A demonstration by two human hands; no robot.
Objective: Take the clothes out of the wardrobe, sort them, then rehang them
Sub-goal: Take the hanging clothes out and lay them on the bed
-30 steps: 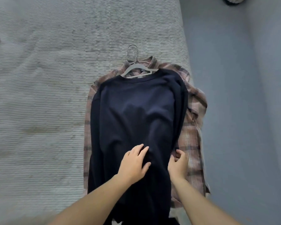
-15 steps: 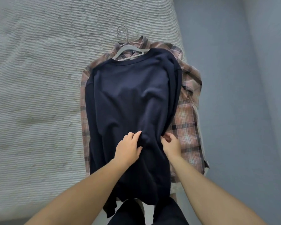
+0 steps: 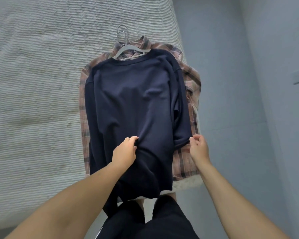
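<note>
A dark navy sweatshirt [image 3: 133,104] on a grey hanger [image 3: 128,49] lies flat on top of a pink plaid shirt [image 3: 192,87], both near the right edge of a bed. My left hand [image 3: 125,152] rests on the sweatshirt's lower front with curled fingers bunching the fabric. At the sweatshirt's right side my right hand [image 3: 198,149] pinches the cuff of its right sleeve. The plaid shirt is mostly hidden under the sweatshirt.
The bed [image 3: 33,92] has a light ribbed cover and fills the left of the view. A grey-blue floor [image 3: 231,100] and wall lie to the right. My dark trousers [image 3: 145,221] show at the bottom.
My right hand has moved out to the right, drawing the sweatshirt's right sleeve away from the body. My left hand stays on the lower front.
</note>
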